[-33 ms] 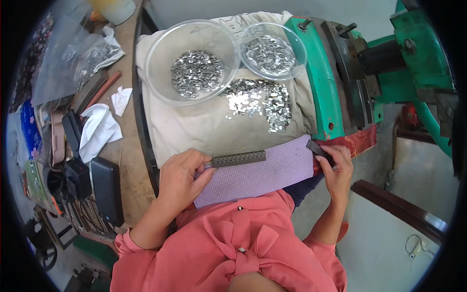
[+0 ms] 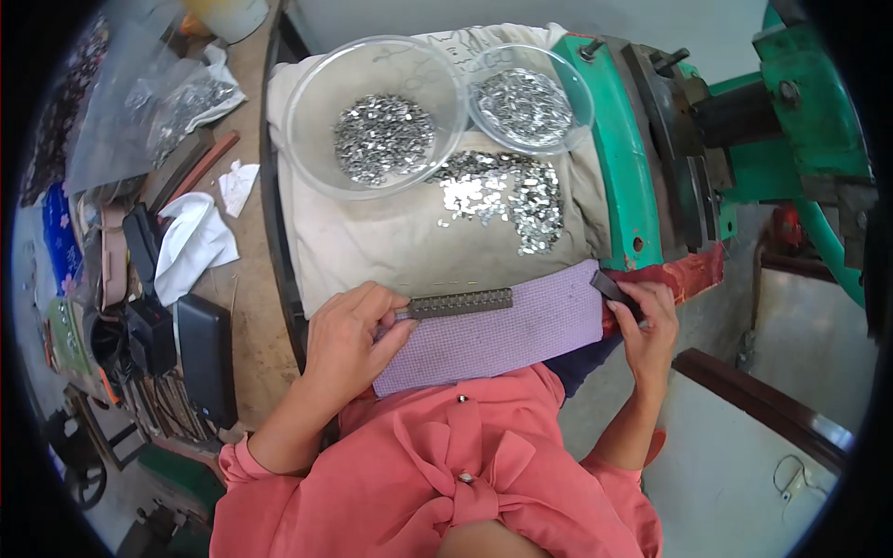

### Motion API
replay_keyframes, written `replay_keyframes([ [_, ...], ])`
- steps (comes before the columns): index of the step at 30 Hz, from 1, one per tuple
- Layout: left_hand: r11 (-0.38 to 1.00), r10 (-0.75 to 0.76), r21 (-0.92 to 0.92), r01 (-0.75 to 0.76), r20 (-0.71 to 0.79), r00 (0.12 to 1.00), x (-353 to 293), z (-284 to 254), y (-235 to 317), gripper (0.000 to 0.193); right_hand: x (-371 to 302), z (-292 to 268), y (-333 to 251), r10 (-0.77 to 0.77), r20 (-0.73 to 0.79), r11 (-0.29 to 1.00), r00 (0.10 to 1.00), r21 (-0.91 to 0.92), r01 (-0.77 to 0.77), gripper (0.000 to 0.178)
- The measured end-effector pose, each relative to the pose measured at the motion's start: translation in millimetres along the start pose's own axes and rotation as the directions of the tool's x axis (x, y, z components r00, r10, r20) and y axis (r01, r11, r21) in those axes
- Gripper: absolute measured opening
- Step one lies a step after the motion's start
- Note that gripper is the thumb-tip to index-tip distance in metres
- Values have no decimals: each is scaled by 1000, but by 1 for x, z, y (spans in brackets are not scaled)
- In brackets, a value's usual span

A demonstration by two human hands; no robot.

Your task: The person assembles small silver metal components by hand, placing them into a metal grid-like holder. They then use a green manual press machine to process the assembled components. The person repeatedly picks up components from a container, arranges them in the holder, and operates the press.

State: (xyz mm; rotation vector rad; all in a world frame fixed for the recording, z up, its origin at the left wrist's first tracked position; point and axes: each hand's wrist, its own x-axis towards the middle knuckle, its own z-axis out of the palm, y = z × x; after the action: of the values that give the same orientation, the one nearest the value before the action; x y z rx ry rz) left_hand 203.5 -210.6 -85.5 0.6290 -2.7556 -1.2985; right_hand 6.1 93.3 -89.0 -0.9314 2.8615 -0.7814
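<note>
On a lilac woven cloth (image 2: 549,321) lies a dark bar with a row of slots (image 2: 462,303). The thumb and fingers of my left hand (image 2: 349,337) pinch its left end. At the cloth's right edge, my right hand (image 2: 653,327) grips a short dark block (image 2: 610,286) between thumb and fingers; its lower part is hidden by the hand. Beyond the bar, small flat silvery metal pieces (image 2: 538,206) are spread loose on a beige cloth (image 2: 358,242). A few thin slivers (image 2: 437,283) lie in a line just past the bar.
Behind the loose pieces stand a large clear tub (image 2: 296,139) and a smaller clear bowl (image 2: 584,102), both holding metal pieces. A green machine (image 2: 625,186) rises at the right. The wooden bench (image 2: 256,307) at left carries a white cloth (image 2: 197,246), a black case (image 2: 206,363) and plastic bags.
The whole view has shifted slightly to the right. Both hands keep their grips, and the bar and block stay in place on the lilac cloth.
</note>
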Motion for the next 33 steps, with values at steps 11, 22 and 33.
replay_keyframes([
  [11,994,-82,-75,81,-3,997,-2,-7,5,14,18,6,-73,-317,26,930,948,205,306,32],
  [22,985,-158,-69,156,-26,987,-1,-3,9,23,46,52,-114,-563,151,801,812,343,492,31],
  [33,990,-140,0,140,-24,990,1,2,13,19,46,61,-118,-587,164,790,792,331,517,29],
])
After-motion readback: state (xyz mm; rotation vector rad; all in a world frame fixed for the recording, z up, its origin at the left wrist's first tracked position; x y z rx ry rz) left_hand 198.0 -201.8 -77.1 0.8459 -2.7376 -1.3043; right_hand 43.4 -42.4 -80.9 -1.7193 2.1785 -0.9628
